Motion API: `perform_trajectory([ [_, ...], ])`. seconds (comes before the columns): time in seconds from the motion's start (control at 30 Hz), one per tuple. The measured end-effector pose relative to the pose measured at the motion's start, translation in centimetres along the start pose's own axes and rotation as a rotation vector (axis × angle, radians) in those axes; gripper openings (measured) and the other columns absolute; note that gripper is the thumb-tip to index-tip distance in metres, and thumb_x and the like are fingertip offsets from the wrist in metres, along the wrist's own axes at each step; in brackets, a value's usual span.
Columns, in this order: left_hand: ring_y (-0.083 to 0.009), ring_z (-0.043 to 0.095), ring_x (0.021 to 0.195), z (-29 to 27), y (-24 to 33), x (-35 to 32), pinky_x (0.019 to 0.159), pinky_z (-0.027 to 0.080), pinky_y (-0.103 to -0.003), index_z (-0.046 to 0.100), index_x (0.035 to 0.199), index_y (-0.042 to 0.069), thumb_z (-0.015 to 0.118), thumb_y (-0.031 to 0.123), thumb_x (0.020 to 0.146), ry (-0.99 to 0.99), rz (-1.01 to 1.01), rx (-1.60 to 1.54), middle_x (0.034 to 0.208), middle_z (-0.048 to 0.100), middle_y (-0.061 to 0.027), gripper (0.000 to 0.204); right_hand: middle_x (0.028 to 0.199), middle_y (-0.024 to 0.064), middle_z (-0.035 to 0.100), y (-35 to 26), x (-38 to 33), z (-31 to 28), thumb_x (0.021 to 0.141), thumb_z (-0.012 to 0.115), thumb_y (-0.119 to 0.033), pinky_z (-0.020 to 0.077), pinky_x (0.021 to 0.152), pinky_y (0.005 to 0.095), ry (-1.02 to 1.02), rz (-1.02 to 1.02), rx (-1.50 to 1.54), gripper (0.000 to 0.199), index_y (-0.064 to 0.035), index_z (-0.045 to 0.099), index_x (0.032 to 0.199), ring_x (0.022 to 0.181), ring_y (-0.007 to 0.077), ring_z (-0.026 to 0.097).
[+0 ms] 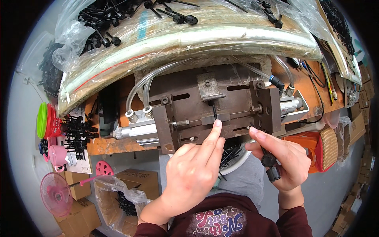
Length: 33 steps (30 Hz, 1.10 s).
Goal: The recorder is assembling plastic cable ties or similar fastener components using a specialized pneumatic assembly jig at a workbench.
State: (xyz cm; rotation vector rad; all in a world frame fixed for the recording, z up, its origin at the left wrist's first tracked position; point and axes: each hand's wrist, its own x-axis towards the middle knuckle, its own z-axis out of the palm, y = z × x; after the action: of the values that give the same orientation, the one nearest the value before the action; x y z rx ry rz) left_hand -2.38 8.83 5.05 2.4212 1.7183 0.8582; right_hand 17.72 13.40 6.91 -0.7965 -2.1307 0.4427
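My left hand (193,168) reaches to the front of a dark metal fixture (233,89). Its index finger is stretched out, the tip touching the near end of a thin black rod (215,111) that lies in the fixture's middle slot. The other fingers are partly bent and the thumb is hidden. To the right, my right hand (287,160) is closed round a black plastic stem with a ribbed, knobbed end (272,173). The knob hangs below the fingers, and the thumb and index finger pinch the upper part of the stem.
Clear air hoses (138,89) run to silver cylinders (139,131) on both sides. Behind stands a plastic-wrapped ledge (189,39) with loose black parts (185,18). More black parts lie in a white bowl (241,164) under the fixture. A pink fan (57,193) and cardboard boxes (81,217) stand left.
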Motion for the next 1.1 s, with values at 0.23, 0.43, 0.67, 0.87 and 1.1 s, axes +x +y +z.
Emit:
perform_trajectory([
  [0.23,-0.0204,0.072,0.076,-2.0,2.2,-0.4,0.067,0.058,-0.030,0.071,0.095,0.000,0.095,0.016,0.062,0.179,-0.089,-0.599,0.092,0.073,-0.0137,0.044,0.112,0.0278,0.069,-0.7,-0.4,1.6,0.072,0.068,0.006,0.0569,0.063,0.0279,-0.020,-0.100,-0.141,0.047,0.0117,0.064,0.118,0.082,0.0246,0.074],
  [0.43,-0.0213,0.071,0.078,-1.4,1.7,-1.3,0.067,0.058,-0.030,0.071,0.097,0.000,0.091,0.007,0.064,0.210,-0.088,-0.535,0.090,0.072,-0.0119,0.039,0.118,0.0287,0.066,-0.8,-0.1,3.0,0.075,0.065,-0.003,0.0591,0.073,0.0312,-0.054,-0.152,-0.107,0.048,0.0116,0.063,0.121,0.094,0.0287,0.073],
  [0.67,-0.0218,0.068,0.076,0.1,1.3,-1.8,0.062,0.055,-0.028,0.072,0.096,-0.001,0.084,0.004,0.066,0.185,-0.030,-0.275,0.095,0.069,-0.0093,0.032,0.118,0.0281,0.066,-0.4,-0.5,2.1,0.075,0.072,0.004,0.0583,0.072,0.0322,0.028,-0.089,-0.161,0.041,0.0101,0.065,0.115,0.088,0.0304,0.073],
  [0.87,-0.0198,0.068,0.078,1.3,0.1,-0.9,0.068,0.055,-0.030,0.072,0.094,-0.003,0.076,0.009,0.074,0.163,0.055,-0.019,0.116,0.070,-0.0164,0.024,0.121,0.0178,0.065,-1.6,-0.6,1.2,0.063,0.081,-0.004,0.0534,0.082,0.0356,0.093,0.001,-0.163,0.039,-0.0022,0.075,0.102,0.102,0.0315,0.066],
  [1.1,-0.0210,0.068,0.070,1.8,0.2,-0.7,0.066,0.055,-0.030,0.073,0.094,0.001,0.083,0.007,0.068,0.146,-0.012,-0.028,0.115,0.071,-0.0145,0.028,0.104,0.0074,0.065,-2.0,-1.8,0.8,0.063,0.081,0.005,0.0479,0.061,0.0279,0.193,0.038,-0.149,0.044,-0.0072,0.075,0.105,0.079,0.0192,0.064],
])
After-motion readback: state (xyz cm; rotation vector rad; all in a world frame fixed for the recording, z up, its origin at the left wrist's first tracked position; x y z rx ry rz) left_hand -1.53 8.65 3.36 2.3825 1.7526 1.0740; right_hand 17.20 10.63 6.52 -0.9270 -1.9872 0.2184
